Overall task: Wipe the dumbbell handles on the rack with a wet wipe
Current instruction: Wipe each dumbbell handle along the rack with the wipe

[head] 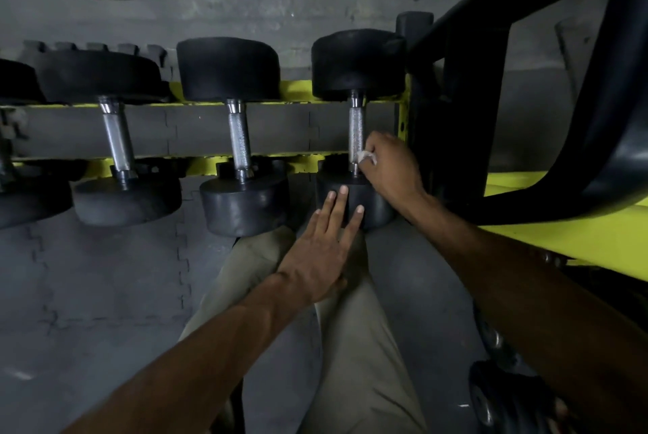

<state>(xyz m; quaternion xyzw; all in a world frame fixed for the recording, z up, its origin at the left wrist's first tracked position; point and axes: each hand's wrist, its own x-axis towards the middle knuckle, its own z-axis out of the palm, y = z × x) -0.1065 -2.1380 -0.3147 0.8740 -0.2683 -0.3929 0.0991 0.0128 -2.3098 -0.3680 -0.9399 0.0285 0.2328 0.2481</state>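
At the near end of the rightmost dumbbell's handle, my right hand is curling its fingers round a small white wet wipe and pressing it against the knurled metal, just above the collar where the bar is meeting the near head. The wipe is showing only as a crumpled scrap between my fingers and the bar, and most of the handle is lying bare beyond my grip, running away from me to the far head. Below and to the left of that grip, my left hand is lying flat with its fingers straight and spread, their tips resting on the near head, holding nothing. Further left of my hands, two more dumbbells are sitting on the yellow rack, the middle handle well apart from my grip and the left handle farther still. Beneath my left wrist, my trouser leg is showing over the grey floor mat.
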